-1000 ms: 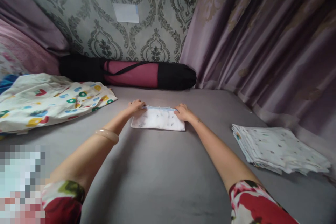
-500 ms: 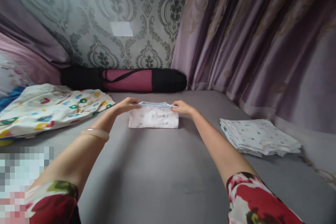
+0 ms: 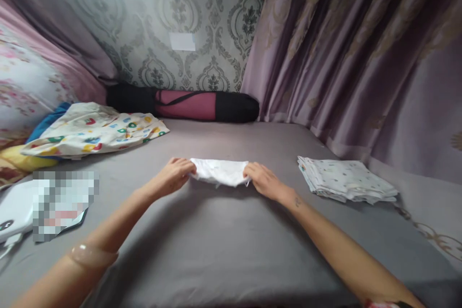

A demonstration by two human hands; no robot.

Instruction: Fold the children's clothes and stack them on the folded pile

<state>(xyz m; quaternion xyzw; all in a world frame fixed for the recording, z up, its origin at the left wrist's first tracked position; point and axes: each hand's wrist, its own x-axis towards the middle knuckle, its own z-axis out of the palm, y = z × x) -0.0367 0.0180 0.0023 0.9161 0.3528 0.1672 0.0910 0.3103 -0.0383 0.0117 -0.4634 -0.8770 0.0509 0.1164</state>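
A small folded white cloth [image 3: 219,172] lies on the grey sheet [image 3: 224,245] in the middle of the view. My left hand [image 3: 173,176] grips its left end with curled fingers. My right hand [image 3: 263,180] grips its right end the same way. The cloth sags a little between the two hands, its lower edge touching the sheet. A pale bangle [image 3: 93,255] sits on my left forearm.
A stack of folded printed cloths [image 3: 344,179] lies to the right. A sheet with coloured letters [image 3: 97,129] is heaped at the left. A rolled pink and black mat bag [image 3: 187,103] lies against the wallpapered wall. Purple curtains [image 3: 353,57] hang at the right. A white device [image 3: 16,209] rests at far left.
Both hands brought the cloth's far edge over toward me, folding it narrower, and drew it closer. The view shifted, showing more of the left side.
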